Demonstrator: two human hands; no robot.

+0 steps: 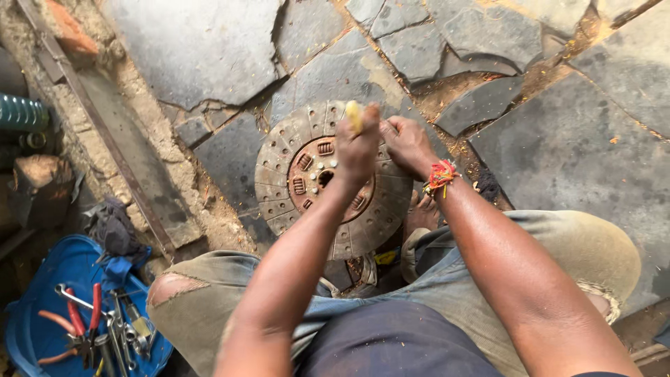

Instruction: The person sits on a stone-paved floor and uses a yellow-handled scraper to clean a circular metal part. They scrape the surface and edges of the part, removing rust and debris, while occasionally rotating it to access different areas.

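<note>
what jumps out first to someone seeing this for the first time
The round clutch disc lies on the stone floor at centre, with both hands over it. The left hand grips a yellow handle; the right hand sits beside it on the disc, a red thread band at its wrist. At lower left, a blue tray holds red-handled pliers and other tools.

Round, worn grey clutch disc (279, 183) flat on stone paving; yellow-handled tool (354, 115) upright above its hub.
</note>
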